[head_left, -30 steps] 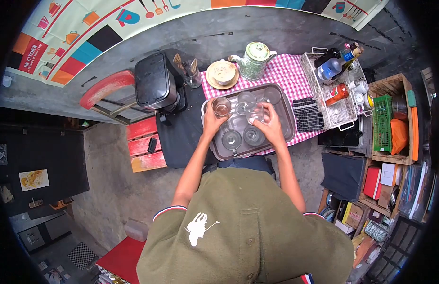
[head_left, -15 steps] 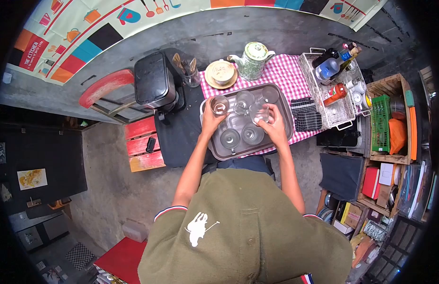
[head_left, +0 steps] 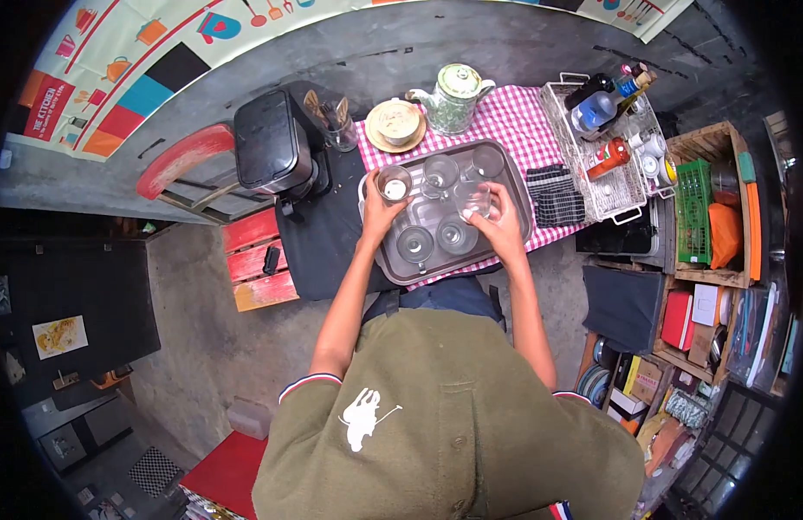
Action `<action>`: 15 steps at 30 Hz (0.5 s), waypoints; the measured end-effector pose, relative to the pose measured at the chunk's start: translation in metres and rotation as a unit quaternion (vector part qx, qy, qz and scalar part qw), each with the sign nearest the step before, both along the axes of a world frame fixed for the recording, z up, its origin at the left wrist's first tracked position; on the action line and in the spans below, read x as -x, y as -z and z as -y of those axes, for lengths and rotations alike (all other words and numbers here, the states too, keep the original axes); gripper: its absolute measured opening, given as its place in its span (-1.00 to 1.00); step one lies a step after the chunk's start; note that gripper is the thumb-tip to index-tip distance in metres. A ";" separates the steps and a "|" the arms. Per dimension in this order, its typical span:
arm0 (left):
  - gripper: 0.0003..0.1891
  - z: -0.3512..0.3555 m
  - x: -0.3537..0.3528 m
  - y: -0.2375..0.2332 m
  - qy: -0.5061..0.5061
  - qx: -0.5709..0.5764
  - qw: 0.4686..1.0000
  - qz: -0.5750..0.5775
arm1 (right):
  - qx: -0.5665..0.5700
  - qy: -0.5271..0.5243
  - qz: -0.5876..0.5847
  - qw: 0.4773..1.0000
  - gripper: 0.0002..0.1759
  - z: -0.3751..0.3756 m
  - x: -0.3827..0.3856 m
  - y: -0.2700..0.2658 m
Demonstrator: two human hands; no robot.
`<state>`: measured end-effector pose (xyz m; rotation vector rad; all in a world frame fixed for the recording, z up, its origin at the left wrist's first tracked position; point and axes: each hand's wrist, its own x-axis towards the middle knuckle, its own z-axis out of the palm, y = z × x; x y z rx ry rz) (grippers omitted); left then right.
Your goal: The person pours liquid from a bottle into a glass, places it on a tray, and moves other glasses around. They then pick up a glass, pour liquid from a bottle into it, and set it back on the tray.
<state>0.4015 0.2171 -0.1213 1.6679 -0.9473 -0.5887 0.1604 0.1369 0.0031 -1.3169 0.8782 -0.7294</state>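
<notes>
My left hand [head_left: 382,213] is wrapped round a glass [head_left: 394,183] at the upper left of the brown tray [head_left: 400,275]. The glass looks brownish, with a pale spot at its bottom. In my right hand [head_left: 500,227] is a clear glass [head_left: 472,198], tilted a little and held over the tray's right side. Between and behind the hands stand a glass mug [head_left: 439,173] and another glass [head_left: 486,160]. Nearer my body are a glass mug [head_left: 415,246] and a clear glass [head_left: 457,234], both upright on the tray.
Behind the tray are a green patterned teapot [head_left: 457,102] and a bowl on a saucer [head_left: 396,123]. A black appliance [head_left: 268,143] and a utensil holder [head_left: 340,134] stand left. To the right lie a dark checked cloth [head_left: 555,198] and a wire rack [head_left: 606,201] with bottles.
The view has shifted slightly, so the table things sit a little higher and further left. Both hands still hold their glasses; the right-hand glass has tilted slightly.
</notes>
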 end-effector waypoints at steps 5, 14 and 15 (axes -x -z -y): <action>0.01 0.001 0.000 0.003 -0.007 0.001 1.000 0.009 | -0.021 0.009 -0.001 1.000 -0.27 -0.001 0.009 0.006; 0.06 0.000 0.004 -0.008 0.003 -0.010 1.000 -0.025 | -0.028 0.020 -0.008 0.999 -0.28 -0.006 0.017 0.009; 0.08 -0.001 0.005 -0.011 0.000 -0.015 0.999 -0.030 | -0.027 0.018 -0.012 0.999 -0.28 -0.005 0.018 0.009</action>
